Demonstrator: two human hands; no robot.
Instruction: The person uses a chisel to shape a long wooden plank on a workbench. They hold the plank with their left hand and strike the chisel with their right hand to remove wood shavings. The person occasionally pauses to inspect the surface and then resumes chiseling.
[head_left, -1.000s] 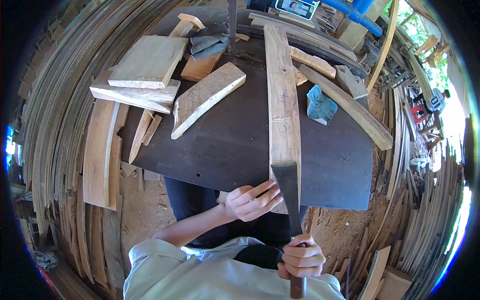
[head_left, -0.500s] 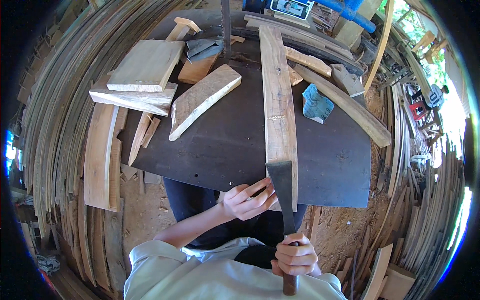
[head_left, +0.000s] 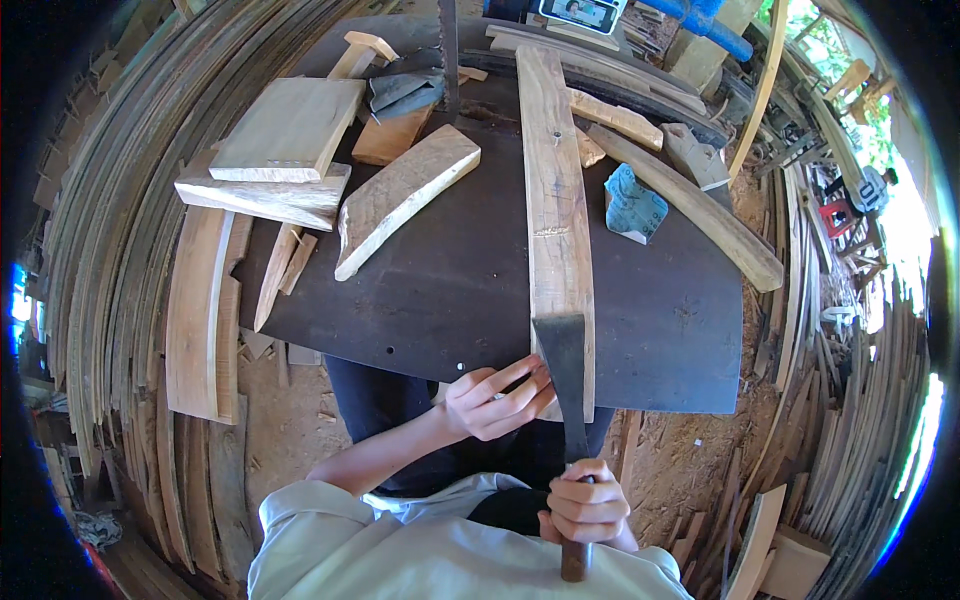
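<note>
A long narrow wooden plank (head_left: 560,190) lies lengthwise across the dark metal table, its near end over the front edge. My right hand (head_left: 587,506), low and close to my body, is wrapped round the brown handle of a machete (head_left: 563,365). The broad dark blade, squared off at its tip, rests over the plank's near end. At the plank's left side, my left hand (head_left: 497,400) has its fingers curled against the edge, next to the blade. The blade partly covers those fingertips, and the thumb is hidden.
The dark table (head_left: 430,310) bears a short thick board (head_left: 408,200), stacked boards (head_left: 290,130), a blue sandpaper piece (head_left: 634,205) and a long curved wood piece (head_left: 690,205). An upright saw blade (head_left: 450,60) stands at the back. Timber stacks flank both sides.
My right hand and the machete have shifted slightly up and left, the blade's tip a little farther along the plank. My left hand stays in place.
</note>
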